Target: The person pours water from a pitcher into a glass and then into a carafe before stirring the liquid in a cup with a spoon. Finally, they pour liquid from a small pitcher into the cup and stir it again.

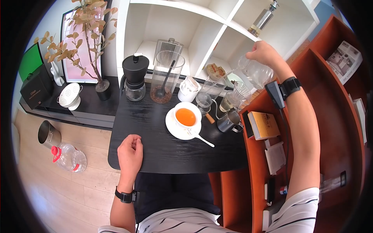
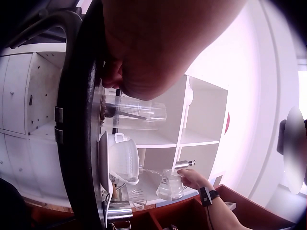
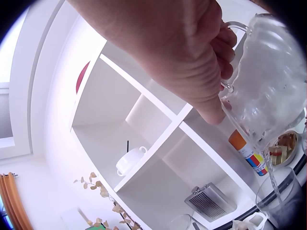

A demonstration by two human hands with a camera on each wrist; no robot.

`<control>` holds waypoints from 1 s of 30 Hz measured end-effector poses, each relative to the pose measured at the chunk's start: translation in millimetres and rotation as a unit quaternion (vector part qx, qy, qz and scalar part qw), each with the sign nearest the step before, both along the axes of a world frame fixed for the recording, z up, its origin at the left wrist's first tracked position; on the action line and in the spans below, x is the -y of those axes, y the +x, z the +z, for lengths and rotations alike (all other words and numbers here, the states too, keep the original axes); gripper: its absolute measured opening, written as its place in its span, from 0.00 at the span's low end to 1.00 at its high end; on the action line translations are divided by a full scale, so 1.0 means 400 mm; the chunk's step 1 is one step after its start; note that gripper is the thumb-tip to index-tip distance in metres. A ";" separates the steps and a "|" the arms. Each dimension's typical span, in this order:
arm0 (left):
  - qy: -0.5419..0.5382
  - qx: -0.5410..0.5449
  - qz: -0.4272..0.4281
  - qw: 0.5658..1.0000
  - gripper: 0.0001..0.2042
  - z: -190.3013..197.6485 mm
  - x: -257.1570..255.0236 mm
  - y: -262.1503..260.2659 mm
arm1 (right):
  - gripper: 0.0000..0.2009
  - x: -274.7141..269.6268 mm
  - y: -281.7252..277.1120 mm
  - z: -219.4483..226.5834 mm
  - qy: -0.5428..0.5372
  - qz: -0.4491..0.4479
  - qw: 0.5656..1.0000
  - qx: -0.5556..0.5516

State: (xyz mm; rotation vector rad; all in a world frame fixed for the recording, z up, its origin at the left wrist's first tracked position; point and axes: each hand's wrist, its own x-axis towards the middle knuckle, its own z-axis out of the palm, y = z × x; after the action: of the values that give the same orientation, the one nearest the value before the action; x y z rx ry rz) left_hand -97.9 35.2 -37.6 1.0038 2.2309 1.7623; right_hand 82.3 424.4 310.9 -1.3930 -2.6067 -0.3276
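Note:
My right hand (image 1: pixel 263 53) grips the handle of a clear glass pitcher (image 1: pixel 257 74), raised over the right back of the black table (image 1: pixel 155 155) and tilted to the left. A thin stream of water (image 3: pixel 271 179) runs from its spout into a clear glass (image 3: pixel 263 192) below. My left hand (image 1: pixel 131 153) rests at the table's front left, fingers loosely curled and holding nothing. Between the hands, a white bowl (image 1: pixel 198 112) of orange-red liquid stands on a white saucer (image 1: pixel 171 127), with a white spoon (image 1: pixel 203 139) beside it.
A black hand grinder (image 1: pixel 135 73), a tall clear cylinder (image 1: pixel 176 79) with a dark scoop, and a white cup (image 1: pixel 189 92) line the table's back. A metal jug (image 1: pixel 228 121) and ribbed glass dripper (image 1: pixel 241 91) stand right. A wooden bookshelf (image 1: pixel 252 174) borders the right side.

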 end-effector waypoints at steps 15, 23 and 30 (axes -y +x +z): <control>-0.006 -0.004 0.000 1.000 0.04 0.001 0.002 -0.001 | 0.27 0.019 -0.014 0.003 0.039 -0.011 0.998 0.046; -0.009 -0.007 0.001 1.000 0.04 0.003 0.003 0.000 | 0.22 0.037 -0.017 -0.016 0.076 0.028 0.997 0.022; -0.003 -0.007 0.001 1.000 0.04 0.003 0.002 0.001 | 0.23 0.052 -0.030 -0.016 0.075 0.024 0.996 0.039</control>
State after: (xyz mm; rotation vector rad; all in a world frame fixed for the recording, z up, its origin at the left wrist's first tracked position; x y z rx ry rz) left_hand -97.6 34.4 -36.4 1.0164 2.2453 1.7540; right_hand 70.2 403.7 304.6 -1.2921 -2.6095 -0.5681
